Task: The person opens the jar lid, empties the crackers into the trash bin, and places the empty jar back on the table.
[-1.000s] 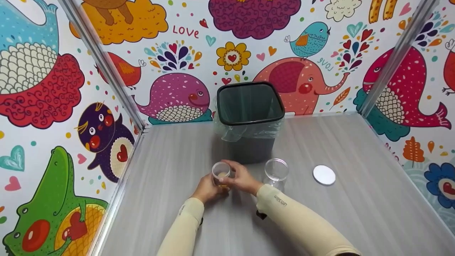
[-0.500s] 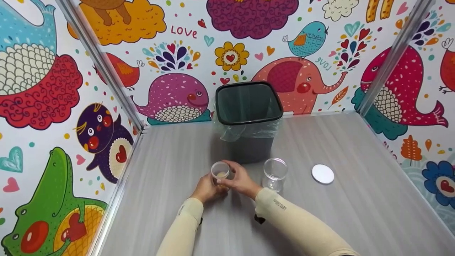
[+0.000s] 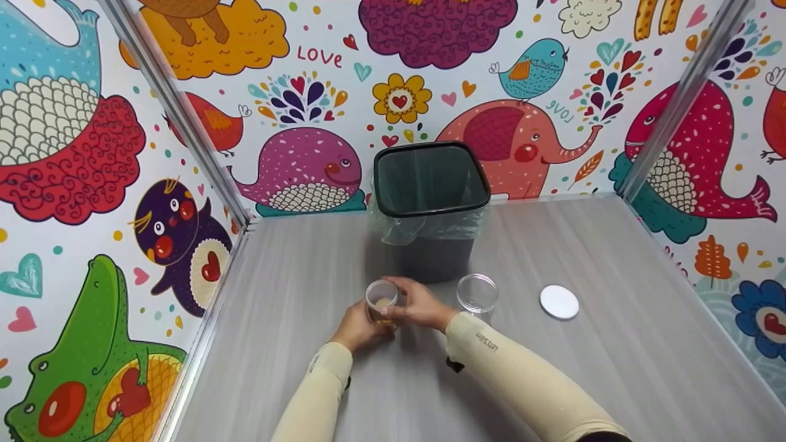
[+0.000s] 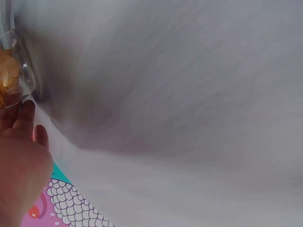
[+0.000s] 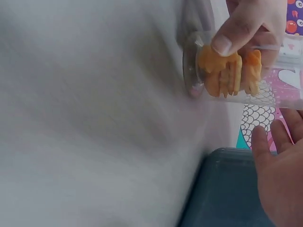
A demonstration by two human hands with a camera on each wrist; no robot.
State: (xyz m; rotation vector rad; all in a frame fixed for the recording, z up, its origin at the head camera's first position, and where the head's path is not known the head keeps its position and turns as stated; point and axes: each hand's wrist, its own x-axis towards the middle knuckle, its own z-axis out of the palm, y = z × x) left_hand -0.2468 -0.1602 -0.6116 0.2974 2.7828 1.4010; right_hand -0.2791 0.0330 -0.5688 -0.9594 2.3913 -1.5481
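Note:
A clear jar (image 3: pixel 382 296) stands upright on the table, with orange, biscuit-like pieces (image 5: pixel 229 71) in its lower part. My left hand (image 3: pixel 359 328) grips it low on its left side, the thumb pressed on the wall near the pieces in the right wrist view. My right hand (image 3: pixel 422 304) holds the jar's upper part from the right, thumb in front and fingers behind. In the right wrist view several of this hand's fingers stretch out straight beside the jar. Its open mouth faces up. In the left wrist view only part of the jar (image 4: pixel 10 78) shows, at the left edge.
A dark bin (image 3: pixel 433 258) with a clear liner stands behind the hands. To the right of the right hand is a second clear jar (image 3: pixel 477 294), without a lid. A round white lid (image 3: pixel 559 302) lies farther right. Patterned walls (image 3: pixel 307 166) border the table.

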